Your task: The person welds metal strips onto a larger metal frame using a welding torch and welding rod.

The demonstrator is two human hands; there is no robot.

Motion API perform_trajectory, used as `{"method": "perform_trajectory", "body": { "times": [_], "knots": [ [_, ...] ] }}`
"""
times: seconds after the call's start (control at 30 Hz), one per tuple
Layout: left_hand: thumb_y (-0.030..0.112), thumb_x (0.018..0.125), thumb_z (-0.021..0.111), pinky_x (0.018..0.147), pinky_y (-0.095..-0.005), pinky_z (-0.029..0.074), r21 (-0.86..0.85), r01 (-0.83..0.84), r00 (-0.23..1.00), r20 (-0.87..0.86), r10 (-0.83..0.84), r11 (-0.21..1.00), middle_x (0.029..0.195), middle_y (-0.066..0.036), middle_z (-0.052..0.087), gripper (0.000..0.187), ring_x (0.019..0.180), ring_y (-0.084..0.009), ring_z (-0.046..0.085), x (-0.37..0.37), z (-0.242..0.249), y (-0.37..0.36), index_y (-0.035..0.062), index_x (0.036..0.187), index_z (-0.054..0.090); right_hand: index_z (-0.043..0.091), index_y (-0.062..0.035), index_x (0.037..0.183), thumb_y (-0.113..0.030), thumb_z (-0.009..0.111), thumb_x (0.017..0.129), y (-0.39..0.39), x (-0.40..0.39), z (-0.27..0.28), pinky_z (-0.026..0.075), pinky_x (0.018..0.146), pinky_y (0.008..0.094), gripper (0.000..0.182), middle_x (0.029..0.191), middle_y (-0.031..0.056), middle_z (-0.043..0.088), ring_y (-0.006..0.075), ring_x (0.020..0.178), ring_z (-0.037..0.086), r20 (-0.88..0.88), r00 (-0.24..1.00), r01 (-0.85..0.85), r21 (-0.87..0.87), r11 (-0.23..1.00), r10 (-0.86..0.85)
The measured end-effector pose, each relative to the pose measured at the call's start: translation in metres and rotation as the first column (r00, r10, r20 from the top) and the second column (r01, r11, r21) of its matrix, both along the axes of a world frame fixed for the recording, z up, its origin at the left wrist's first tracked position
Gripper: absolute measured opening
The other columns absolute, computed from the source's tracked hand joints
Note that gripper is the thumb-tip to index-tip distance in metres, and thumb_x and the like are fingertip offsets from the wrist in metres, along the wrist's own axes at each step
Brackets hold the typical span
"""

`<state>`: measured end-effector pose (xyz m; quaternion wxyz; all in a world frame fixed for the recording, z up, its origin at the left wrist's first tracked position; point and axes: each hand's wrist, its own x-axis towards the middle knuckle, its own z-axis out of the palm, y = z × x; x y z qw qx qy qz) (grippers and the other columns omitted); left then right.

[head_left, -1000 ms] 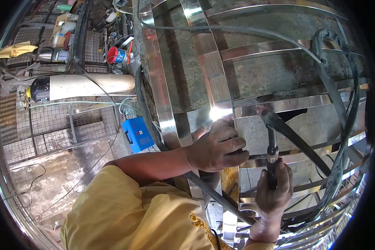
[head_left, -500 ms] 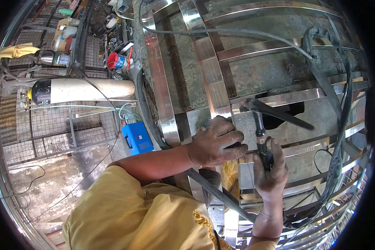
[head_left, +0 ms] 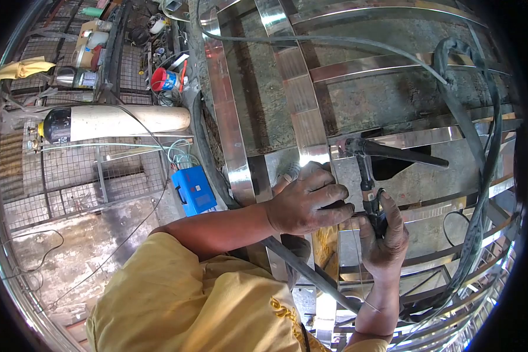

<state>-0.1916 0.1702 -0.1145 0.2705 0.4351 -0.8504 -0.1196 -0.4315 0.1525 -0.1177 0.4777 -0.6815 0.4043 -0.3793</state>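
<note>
My left hand [head_left: 308, 202] lies curled on a polished steel frame [head_left: 232, 146], right below the joint of an upright strip and a cross strip [head_left: 314, 154]. A thin filler rod [head_left: 358, 270] runs down from under its fingers. My right hand [head_left: 386, 234] grips the handle of a black welding torch [head_left: 366, 176]. The torch head [head_left: 349, 146] sits just right of the joint, and no arc glows there. A thick black hose [head_left: 481, 176] loops from the torch over the frame.
A white gas cylinder [head_left: 117, 122] lies on wire mesh at left, above a blue box [head_left: 195, 190]. Red tin [head_left: 165, 79], bottles and clutter fill the upper left. Bare concrete floor [head_left: 76, 246] is at lower left. My yellow sleeve [head_left: 182, 299] fills the bottom.
The bright arc glow at the joint has gone out. The torch head has shifted left and up, and my right hand has risen closer to my left.
</note>
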Motion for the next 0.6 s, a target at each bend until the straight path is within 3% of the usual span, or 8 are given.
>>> {"method": "perform_trajectory", "body": {
  "times": [0.3,0.4,0.6],
  "knots": [
    [0.026,0.070,0.077,0.091,-0.0445,0.050,0.042,0.013,1.000,0.007,-0.013,0.999,0.116,-0.002,0.063,0.041,0.108,-0.0268,0.060,0.0013,-0.0050,0.0030,0.0245,0.110,0.074,0.055,-0.0047,0.145,0.003,0.075,0.090,0.0011,-0.0010,-0.0016,0.055,0.079,0.0332,0.059,0.110,0.0155,0.069,0.0233,0.091,0.069,-0.013,1.000,0.012,0.018,1.000,-0.011],
    [0.022,0.077,0.078,0.082,-0.0393,0.053,0.013,0.033,0.999,-0.028,-0.033,0.999,0.114,-0.006,0.065,0.041,0.096,-0.0275,0.061,0.0015,-0.0009,-0.0009,0.0178,0.117,0.077,0.055,-0.0052,0.145,0.003,0.075,0.090,0.0010,-0.0010,-0.0028,0.055,0.078,0.0330,0.059,0.110,0.0158,0.069,0.0234,0.090,0.068,-0.008,1.000,0.005,0.009,1.000,-0.005],
    [0.020,0.076,0.078,0.080,-0.0359,0.053,0.016,0.073,0.997,-0.014,-0.073,0.997,0.113,-0.005,0.064,0.042,0.095,-0.0263,0.061,0.0025,-0.0044,-0.0013,0.0168,0.118,0.077,0.055,-0.0054,0.145,0.002,0.075,0.090,-0.0004,0.0000,0.0000,0.055,0.077,0.0323,0.059,0.109,0.0168,0.069,0.0227,0.091,0.068,-0.021,1.000,0.003,0.003,1.000,-0.003]
  ]
}}
